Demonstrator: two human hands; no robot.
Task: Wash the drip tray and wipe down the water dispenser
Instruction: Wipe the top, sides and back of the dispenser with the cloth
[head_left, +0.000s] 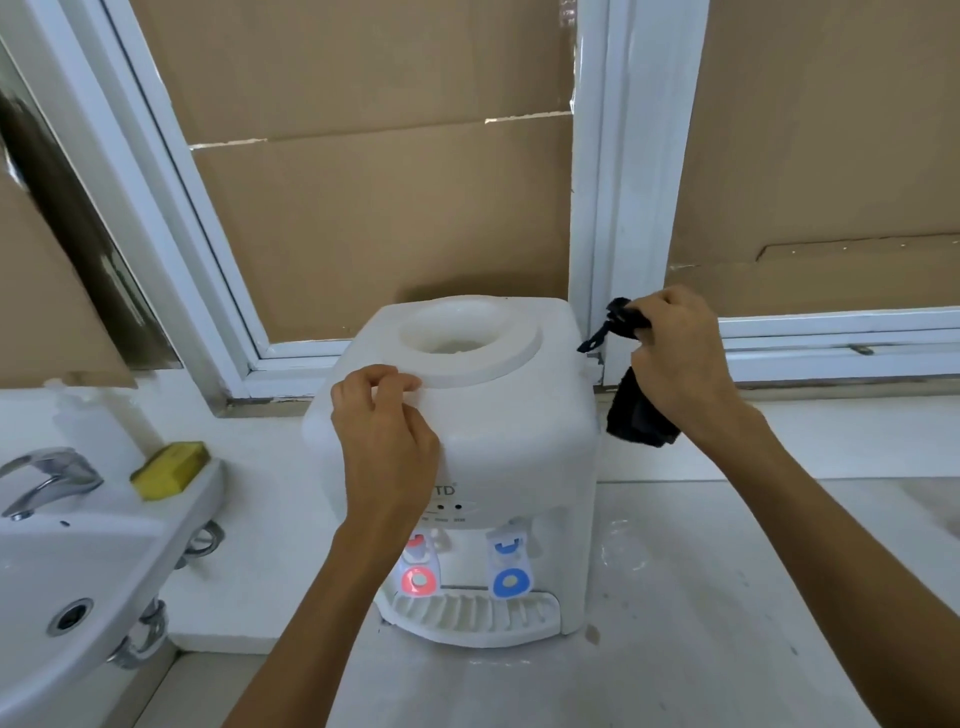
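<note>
Water dispenser (488, 415) stands on the counter by the sink (78, 561), drip tray (467, 616) seated in its base. We judge wipe-down underway: left hand (384, 441) braces the top, fingers curled; right hand (675, 353) grips a black cloth (636, 415) beside it. Next: cloth onto the casing.

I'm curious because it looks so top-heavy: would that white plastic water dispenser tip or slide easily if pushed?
Probably light: the white plastic water dispenser has no bottle in its open top well. It might slide or rock, since the left hand seems to steady it while the right hand holds the limp black cloth. The smooth white counter likely offers little grip.
</note>
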